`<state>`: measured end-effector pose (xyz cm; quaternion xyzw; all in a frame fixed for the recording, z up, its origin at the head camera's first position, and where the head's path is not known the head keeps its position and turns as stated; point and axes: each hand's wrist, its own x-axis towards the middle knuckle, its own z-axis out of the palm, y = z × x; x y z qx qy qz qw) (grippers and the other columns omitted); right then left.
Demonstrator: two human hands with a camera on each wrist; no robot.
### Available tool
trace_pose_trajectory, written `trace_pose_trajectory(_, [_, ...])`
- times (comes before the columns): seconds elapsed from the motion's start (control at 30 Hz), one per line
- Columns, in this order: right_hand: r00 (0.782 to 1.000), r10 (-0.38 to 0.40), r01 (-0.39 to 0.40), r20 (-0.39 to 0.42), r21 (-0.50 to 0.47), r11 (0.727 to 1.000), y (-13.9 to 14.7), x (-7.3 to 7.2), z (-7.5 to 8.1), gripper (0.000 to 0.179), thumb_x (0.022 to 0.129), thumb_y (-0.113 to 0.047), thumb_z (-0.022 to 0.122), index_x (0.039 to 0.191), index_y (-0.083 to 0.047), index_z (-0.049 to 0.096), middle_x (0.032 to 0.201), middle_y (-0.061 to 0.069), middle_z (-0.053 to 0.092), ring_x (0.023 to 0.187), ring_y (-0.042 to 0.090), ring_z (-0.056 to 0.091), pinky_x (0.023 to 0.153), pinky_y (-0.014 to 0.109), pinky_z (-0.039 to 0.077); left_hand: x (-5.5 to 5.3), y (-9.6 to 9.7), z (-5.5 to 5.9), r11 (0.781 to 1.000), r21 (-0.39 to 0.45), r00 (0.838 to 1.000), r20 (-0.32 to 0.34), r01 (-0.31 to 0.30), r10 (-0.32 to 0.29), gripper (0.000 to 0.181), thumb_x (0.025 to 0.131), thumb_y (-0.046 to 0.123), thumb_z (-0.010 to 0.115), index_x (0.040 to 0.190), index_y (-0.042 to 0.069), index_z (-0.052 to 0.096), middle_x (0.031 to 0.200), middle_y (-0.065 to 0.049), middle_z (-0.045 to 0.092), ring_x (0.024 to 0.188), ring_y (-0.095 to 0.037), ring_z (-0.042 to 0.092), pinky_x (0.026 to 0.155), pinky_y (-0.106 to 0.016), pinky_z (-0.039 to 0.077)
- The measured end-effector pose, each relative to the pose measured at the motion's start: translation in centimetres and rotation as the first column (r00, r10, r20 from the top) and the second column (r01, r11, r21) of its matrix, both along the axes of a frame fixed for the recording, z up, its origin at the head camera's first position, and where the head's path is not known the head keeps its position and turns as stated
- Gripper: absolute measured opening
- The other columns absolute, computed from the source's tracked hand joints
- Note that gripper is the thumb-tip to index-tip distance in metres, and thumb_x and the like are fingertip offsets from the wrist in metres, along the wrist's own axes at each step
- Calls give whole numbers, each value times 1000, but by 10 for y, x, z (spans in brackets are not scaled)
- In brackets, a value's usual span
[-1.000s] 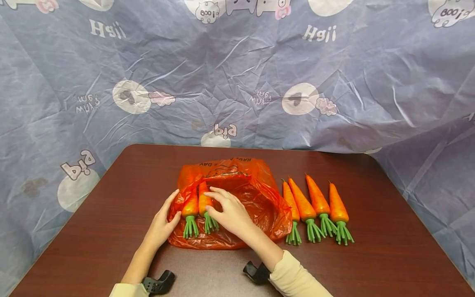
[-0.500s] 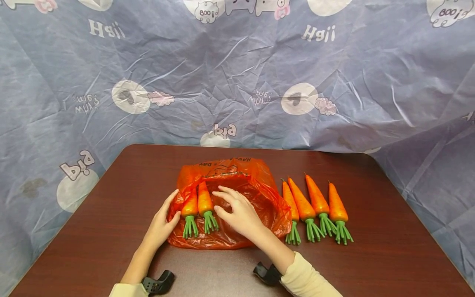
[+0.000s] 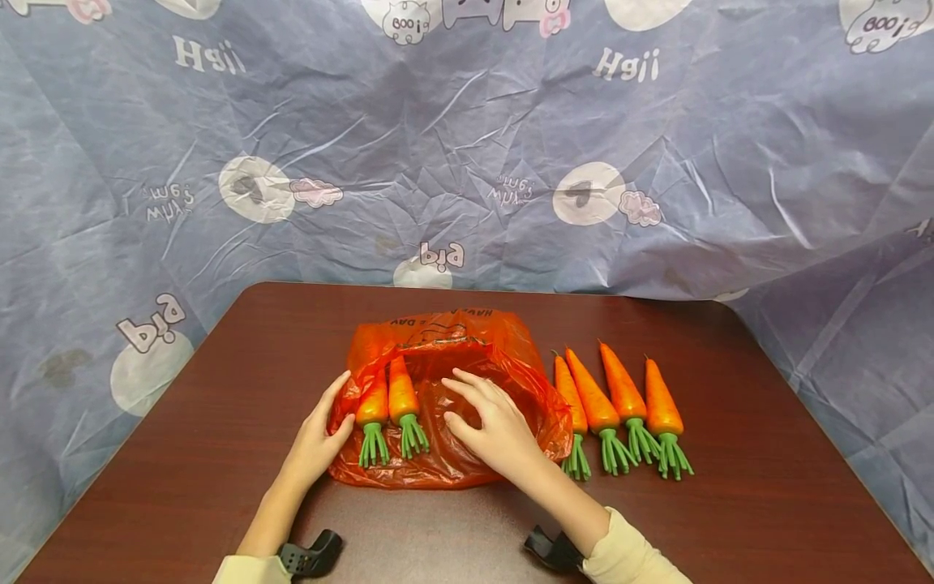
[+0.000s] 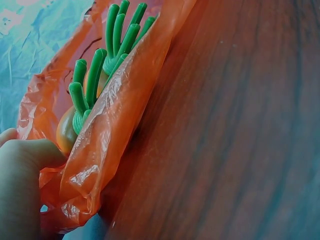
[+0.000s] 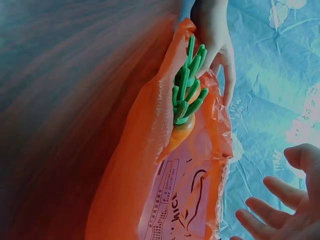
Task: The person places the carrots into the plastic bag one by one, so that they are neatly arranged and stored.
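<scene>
An orange-red plastic bag (image 3: 438, 470) lies on the table with its mouth toward me. Two toy carrots (image 3: 403, 395) rest side by side at the left of its mouth, green tops outward. My left hand (image 3: 316, 438) holds the bag's left edge; in the left wrist view its thumb (image 4: 42, 151) bends over the plastic close to the nearer carrot (image 4: 65, 131). My right hand (image 3: 499, 426) hovers over the right part of the bag's mouth, fingers spread and holding nothing. In the right wrist view the right hand (image 5: 287, 212) is apart from the bag's rim (image 5: 220, 175).
Several more toy carrots (image 3: 627, 389) lie in a row on the brown table (image 3: 773, 487), just right of the bag. The leftmost one (image 3: 567, 389) overlaps the bag's right edge. A printed grey-blue cloth (image 3: 452, 146) hangs behind the table.
My right hand has drawn away from the second carrot and moved right across the bag's mouth. The left hand and both bagged carrots have stayed in place.
</scene>
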<state>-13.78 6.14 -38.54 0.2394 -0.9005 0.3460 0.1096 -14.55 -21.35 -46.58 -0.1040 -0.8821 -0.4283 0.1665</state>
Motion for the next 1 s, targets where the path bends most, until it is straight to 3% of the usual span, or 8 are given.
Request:
trace_pose_trajectory(0.7, [997, -53, 53, -48, 3, 999, 40, 16, 8, 43, 83, -26, 64, 125, -23, 56, 135, -2, 49, 123, 24, 46, 95, 53, 40, -1, 0, -1, 1000, 10, 1000, 16, 13, -13, 61, 87, 6, 57, 141, 17, 32, 141, -12, 40, 122, -32, 45, 98, -52, 35])
trace_pose_trajectory(1.0, [994, -80, 80, -73, -1, 997, 60, 19, 10, 43, 82, -26, 65, 124, -21, 57, 135, 1, 49, 124, 28, 44, 97, 56, 35, 0, 0, 1, 1000, -3, 1000, 15, 6, -6, 62, 87, 8, 59, 142, 18, 31, 141, -11, 40, 122, -29, 45, 97, -50, 36])
